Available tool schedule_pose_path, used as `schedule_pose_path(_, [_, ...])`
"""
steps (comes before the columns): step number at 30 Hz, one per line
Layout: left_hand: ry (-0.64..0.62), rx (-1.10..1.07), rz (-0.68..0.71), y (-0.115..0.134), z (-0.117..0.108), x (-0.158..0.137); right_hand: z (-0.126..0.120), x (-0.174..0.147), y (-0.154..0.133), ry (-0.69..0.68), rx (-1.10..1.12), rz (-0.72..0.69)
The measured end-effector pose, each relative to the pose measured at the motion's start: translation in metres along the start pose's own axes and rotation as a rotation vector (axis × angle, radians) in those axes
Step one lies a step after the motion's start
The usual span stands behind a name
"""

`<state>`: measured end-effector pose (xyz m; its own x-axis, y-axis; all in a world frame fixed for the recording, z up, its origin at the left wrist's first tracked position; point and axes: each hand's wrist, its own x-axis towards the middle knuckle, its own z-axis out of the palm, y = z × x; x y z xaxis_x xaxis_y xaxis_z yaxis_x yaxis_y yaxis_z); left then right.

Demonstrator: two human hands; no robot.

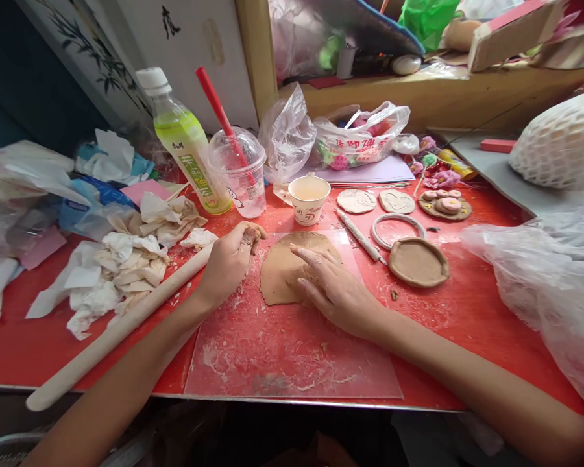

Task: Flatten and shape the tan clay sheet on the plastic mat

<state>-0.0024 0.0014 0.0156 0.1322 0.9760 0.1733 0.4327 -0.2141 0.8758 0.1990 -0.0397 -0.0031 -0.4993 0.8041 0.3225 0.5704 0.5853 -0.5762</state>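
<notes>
A flat, rounded slab of brown clay (277,269) lies on a clear plastic sheet (292,363) dusted with clay crumbs. My right hand (335,292) rests on the slab's right part, fingers stretched out and apart. Just left of the slab, my left hand (231,256) is closed, its clay-smeared fingertips pinched together; what they hold, if anything, is hidden. A long wooden rolling pin (126,321) lies slantwise beneath the left forearm. Behind the slab stands a paper cup (309,201) of cloudy liquid.
To the right are a shallow clay dish (418,261), a white ring (398,219), a clay-coated stick (360,235) and several clay discs (356,201). Crumpled tissues (131,259), a green drink bottle (187,152) and a plastic cup with straw (243,178) stand left. Plastic bags (549,272) lie right.
</notes>
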Motion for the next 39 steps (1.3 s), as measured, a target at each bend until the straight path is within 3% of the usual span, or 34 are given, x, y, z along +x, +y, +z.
schedule_pose_path(3, [-0.002,0.003,-0.006,0.0006,-0.0005,0.0008,-0.0003,-0.0005,-0.0006,-0.002,-0.014,0.003])
schedule_pose_path(9, [-0.011,0.024,0.131,0.0009,0.0017,0.002,-0.0003,0.0008,-0.0003,-0.017,-0.028,-0.001])
schedule_pose_path(16, [-0.077,0.094,0.076,0.0062,0.0006,-0.0021,-0.0001,0.0001,0.0005,-0.014,-0.023,-0.002])
schedule_pose_path(20, [-0.044,0.257,0.13,0.0088,-0.0013,-0.0028,0.0001,-0.0002,0.0017,-0.017,-0.028,0.0])
schedule_pose_path(23, [-0.006,0.232,0.189,0.0072,-0.0021,-0.0011,0.0007,0.0,0.0027,-0.019,-0.038,-0.011])
schedule_pose_path(29, [-0.08,0.142,0.06,0.0051,-0.0018,-0.0009,0.0015,-0.0007,0.0029,-0.023,-0.037,-0.013])
schedule_pose_path(35, [-0.074,0.129,0.145,0.0055,0.0013,-0.0008,0.0017,-0.0006,0.0025,-0.029,-0.032,0.001])
schedule_pose_path(39, [-0.124,0.091,0.07,0.0039,0.0009,-0.0015,0.0015,0.0005,0.0023,-0.027,-0.034,0.004])
